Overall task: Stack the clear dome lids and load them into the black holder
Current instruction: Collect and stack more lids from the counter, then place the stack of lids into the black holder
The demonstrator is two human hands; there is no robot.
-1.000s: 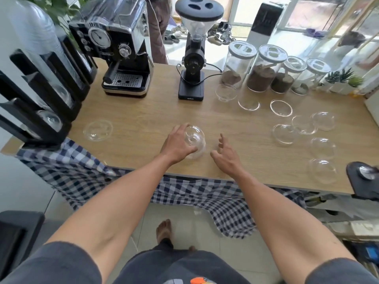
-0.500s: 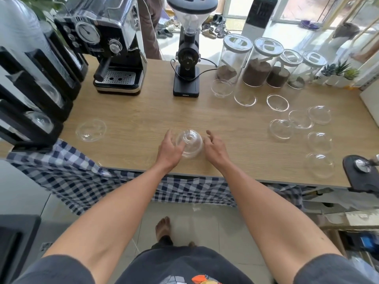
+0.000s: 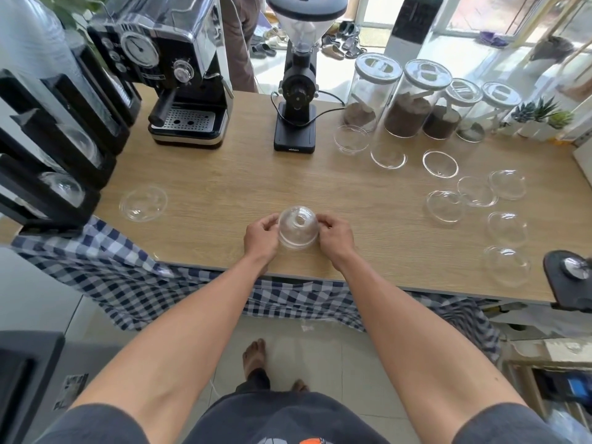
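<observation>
A stack of clear dome lids [image 3: 298,227] stands near the front edge of the wooden table [image 3: 250,184], dome side up with a hole on top. My left hand [image 3: 260,239] grips its left side and my right hand [image 3: 337,238] grips its right side. One loose dome lid [image 3: 143,203] lies at the left. Several more loose lids [image 3: 445,206] are scattered at the right. The black holder [image 3: 54,149] stands at the far left edge, with dome lids showing in its slots.
An espresso machine [image 3: 179,72] and a coffee grinder [image 3: 296,91] stand at the back. Several glass jars of coffee [image 3: 413,97] line the back right. A black object [image 3: 568,277] sits at the right front corner. A checked cloth [image 3: 128,277] hangs below the table edge.
My right hand has moved in from the right and closed on the stack's right side. My left hand has kept its hold on the left side.
</observation>
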